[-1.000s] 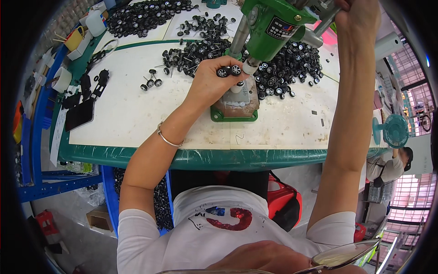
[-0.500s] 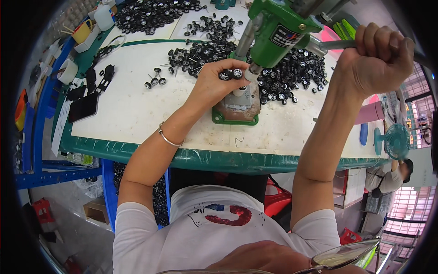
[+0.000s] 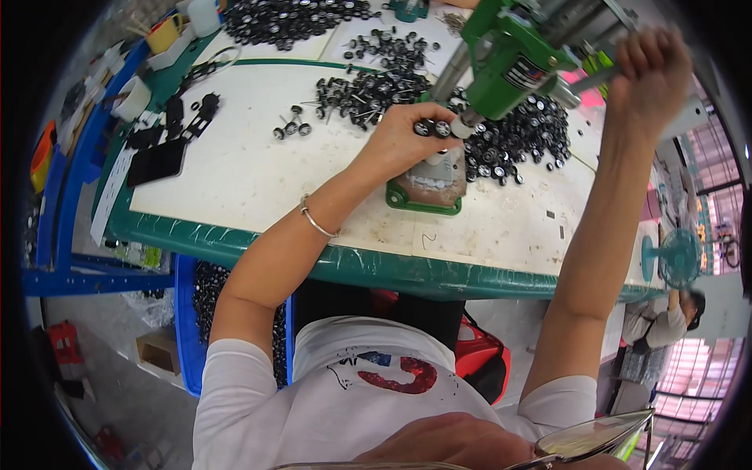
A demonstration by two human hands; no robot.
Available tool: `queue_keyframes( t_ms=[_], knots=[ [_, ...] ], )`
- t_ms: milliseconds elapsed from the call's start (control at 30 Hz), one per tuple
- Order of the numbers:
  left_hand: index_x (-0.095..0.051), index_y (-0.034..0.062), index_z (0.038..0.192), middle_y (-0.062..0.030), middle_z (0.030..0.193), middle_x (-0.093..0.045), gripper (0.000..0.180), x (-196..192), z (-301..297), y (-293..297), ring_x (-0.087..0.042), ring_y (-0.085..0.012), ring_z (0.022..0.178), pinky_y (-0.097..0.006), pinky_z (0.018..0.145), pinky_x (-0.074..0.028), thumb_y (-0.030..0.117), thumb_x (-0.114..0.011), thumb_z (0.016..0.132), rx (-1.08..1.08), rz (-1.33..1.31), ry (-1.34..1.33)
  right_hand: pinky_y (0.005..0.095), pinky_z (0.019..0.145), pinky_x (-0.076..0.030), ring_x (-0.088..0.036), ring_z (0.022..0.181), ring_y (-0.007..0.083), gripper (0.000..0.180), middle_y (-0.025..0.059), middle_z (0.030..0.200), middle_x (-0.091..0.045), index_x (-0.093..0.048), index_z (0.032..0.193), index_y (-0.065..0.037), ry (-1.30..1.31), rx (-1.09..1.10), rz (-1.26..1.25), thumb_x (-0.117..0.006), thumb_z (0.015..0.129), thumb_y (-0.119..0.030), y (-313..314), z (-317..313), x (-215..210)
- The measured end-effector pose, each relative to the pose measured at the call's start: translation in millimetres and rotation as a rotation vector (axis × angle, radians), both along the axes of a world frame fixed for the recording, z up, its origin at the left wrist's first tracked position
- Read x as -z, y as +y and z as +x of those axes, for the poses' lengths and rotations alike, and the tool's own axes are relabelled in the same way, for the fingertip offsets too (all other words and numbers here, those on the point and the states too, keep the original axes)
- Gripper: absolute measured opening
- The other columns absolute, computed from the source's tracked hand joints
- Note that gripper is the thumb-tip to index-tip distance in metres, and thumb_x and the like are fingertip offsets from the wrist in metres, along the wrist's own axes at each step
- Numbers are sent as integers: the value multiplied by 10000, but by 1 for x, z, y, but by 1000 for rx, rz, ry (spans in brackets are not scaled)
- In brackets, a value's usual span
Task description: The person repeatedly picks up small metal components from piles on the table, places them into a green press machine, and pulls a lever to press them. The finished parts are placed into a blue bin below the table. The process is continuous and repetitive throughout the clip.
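Head view: my left hand [image 3: 407, 137] pinches a small black wheel pair [image 3: 432, 128] at its fingertips, right under the green press [image 3: 509, 59] above the base [image 3: 427, 188]. My right hand [image 3: 650, 66] is clenched on the press lever [image 3: 595, 78].

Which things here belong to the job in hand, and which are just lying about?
In use:
left hand holding a small wheel pair
right hand on the lever
green press
pile of black wheels

Lying about:
black flat parts
tape roll
yellow cup
small teal fan
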State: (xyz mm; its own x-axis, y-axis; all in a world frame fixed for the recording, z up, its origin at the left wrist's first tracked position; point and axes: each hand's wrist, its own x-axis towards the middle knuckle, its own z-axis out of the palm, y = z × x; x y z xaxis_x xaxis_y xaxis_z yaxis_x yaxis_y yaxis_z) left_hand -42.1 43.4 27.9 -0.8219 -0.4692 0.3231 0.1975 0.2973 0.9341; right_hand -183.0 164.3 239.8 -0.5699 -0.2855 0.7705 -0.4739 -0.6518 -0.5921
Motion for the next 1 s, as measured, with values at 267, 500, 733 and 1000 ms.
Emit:
queue_keyframes(
  t_ms=[267,500,733,1000],
  knots=[
    [-659,58,997,-32,783,-655,246,7,3,-25,-595,-67,692,-186,488,-328,176,-714,788,41,501,88,201,337,-237,-323,392,44,115,-81,536,-327,-531,911,-118,-290,-398,294,-503,967,-215,-33,-82,1],
    [-587,43,1022,-54,802,-621,225,10,7,-31,-625,-114,733,-176,434,-329,138,-659,832,134,716,100,199,455,-374,-512,561,93,209,1,741,-557,-571,914,-72,-296,48,483,-546,942,-278,20,-52,62],
    [-579,43,1026,-14,736,-551,234,13,5,-35,-571,-95,654,-179,407,-319,151,-661,835,167,680,34,305,698,-469,-585,728,169,289,73,877,-629,-642,1039,-42,175,442,1220,-673,841,-251,128,-68,214],
    [-603,64,974,-1,697,-569,236,-9,63,-31,-558,-81,640,-214,527,-356,178,-705,795,169,545,-127,329,724,-473,-590,796,242,184,112,945,-598,-635,1022,-29,393,579,1186,-603,869,-127,131,-33,248]
  ],
)
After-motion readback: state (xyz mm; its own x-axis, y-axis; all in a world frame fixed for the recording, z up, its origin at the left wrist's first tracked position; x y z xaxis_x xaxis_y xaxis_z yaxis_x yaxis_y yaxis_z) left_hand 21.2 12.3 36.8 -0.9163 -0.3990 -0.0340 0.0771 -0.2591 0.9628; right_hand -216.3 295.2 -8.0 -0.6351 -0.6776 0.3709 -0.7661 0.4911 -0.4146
